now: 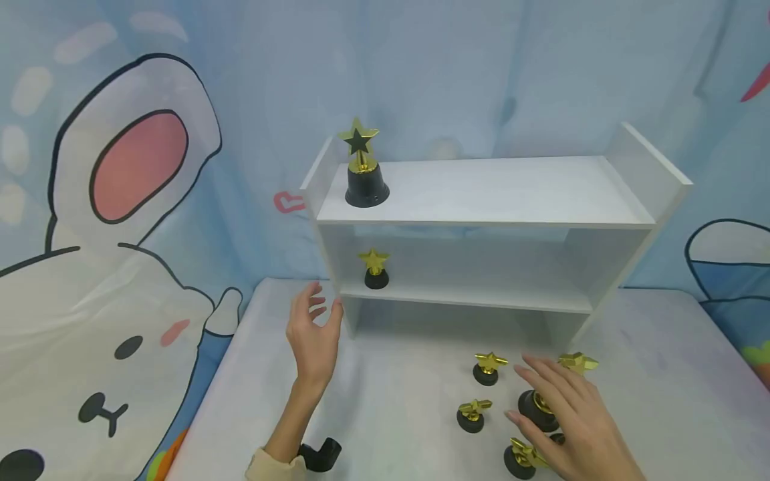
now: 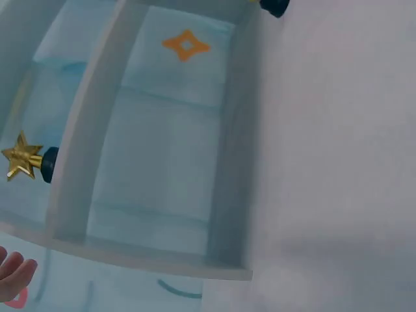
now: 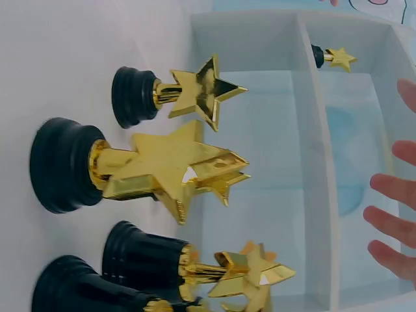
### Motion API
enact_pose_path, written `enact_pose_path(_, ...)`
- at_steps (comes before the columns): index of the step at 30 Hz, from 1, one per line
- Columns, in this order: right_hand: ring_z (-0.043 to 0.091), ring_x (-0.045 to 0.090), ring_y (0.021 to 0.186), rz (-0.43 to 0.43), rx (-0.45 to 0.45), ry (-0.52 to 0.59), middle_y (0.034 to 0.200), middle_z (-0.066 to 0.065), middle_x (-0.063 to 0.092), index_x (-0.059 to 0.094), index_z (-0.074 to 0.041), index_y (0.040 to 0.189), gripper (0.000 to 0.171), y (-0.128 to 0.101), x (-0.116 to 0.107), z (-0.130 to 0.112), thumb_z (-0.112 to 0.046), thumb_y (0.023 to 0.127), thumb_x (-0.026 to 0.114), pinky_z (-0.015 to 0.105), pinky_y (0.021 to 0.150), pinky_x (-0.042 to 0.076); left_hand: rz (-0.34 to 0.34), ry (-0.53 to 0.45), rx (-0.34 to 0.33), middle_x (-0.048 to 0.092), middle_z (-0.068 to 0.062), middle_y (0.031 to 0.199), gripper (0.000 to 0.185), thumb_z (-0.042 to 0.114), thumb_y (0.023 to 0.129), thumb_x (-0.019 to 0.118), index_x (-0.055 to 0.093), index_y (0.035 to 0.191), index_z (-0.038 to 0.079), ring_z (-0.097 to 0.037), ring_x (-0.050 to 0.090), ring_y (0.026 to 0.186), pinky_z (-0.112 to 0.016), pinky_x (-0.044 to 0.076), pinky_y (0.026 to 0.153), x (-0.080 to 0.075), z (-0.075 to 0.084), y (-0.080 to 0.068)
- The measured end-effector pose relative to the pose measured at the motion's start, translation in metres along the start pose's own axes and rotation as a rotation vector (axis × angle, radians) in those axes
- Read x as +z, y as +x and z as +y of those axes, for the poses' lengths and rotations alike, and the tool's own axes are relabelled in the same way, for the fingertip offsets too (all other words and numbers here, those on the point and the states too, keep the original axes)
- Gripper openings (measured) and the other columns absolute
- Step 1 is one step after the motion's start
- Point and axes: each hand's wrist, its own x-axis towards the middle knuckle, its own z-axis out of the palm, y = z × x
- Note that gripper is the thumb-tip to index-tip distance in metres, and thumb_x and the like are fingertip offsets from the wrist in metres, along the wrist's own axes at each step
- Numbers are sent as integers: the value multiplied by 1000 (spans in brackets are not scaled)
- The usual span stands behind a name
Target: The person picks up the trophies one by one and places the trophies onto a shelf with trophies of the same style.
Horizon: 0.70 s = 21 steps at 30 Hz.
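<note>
Well, the table (image 1: 409, 407) holds a shelf (image 1: 481, 190). The right hand (image 1: 568, 417) is spread wide, the left hand (image 1: 317, 334) softly bent, both empty. By the right one, a tabletop trophy (image 1: 535, 409) looks light, hard, slippery; grab its black base (image 1: 528, 410).

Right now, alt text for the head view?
Right hand hovers over gold star trophies on a white table, left hand open near a white shelf. One trophy stands on the shelf's top, a smaller one on the level below.

White table (image 1: 409, 414): star trophies (image 1: 470, 419), shelf (image 1: 493, 190) with two trophies (image 1: 367, 187).
</note>
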Motion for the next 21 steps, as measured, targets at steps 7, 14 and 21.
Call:
enact_pose_path(7,35,58,115,17,74,-5,126,14,69,70,-6,124,76,-16,3,-2,-71,100,40,13,112,21,-29,12,-35,68,-22,115,38,6,91,73,65,125,-8,-34,69,100,-45,63,85,12,-11,17)
enact_pose_path(14,39,61,112,24,172,-13,125,16,70,71,-6,122,78,-30,4,0,-74,96,41,29,111,36,-42,-7,-53,71,-24,118,44,10,91,73,64,131,-9,-36,73,98,-45,65,79,17,-13,36)
enact_pose_path(21,45,57,116,9,329,-10,127,22,67,67,-1,125,66,-44,1,5,-44,79,87,63,105,41,-44,-49,-56,76,-20,110,30,9,93,69,74,120,-2,-31,77,89,-41,65,76,19,-10,46)
